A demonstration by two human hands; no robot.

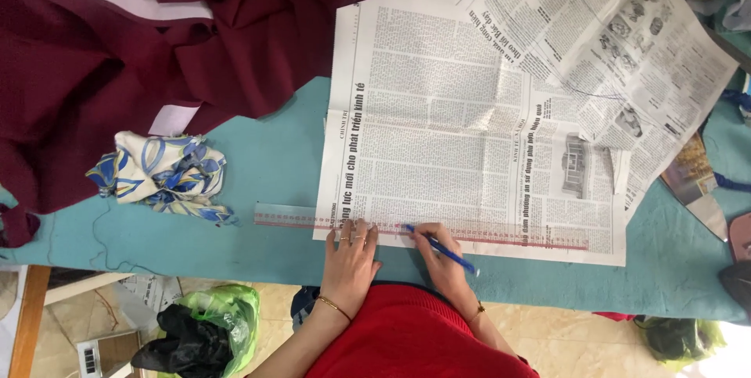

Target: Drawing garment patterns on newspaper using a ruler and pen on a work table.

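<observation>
A folded newspaper sheet point(469, 120) lies on the teal table cover point(266, 159). Along its near edge runs a long clear ruler with red markings point(285, 216). My left hand point(350, 257) lies flat with fingers spread, pressing the ruler and paper down. My right hand point(442, 257) grips a blue pen point(440, 248), its tip touching the paper at the ruler's edge, just right of my left hand.
Dark maroon fabric point(156, 42) is heaped over the table's far left. A crumpled blue, yellow and white cloth point(160, 171) sits left of the ruler. More newspaper sheets point(626, 42) lie at the far right. A green plastic bag point(211, 327) rests on the floor below.
</observation>
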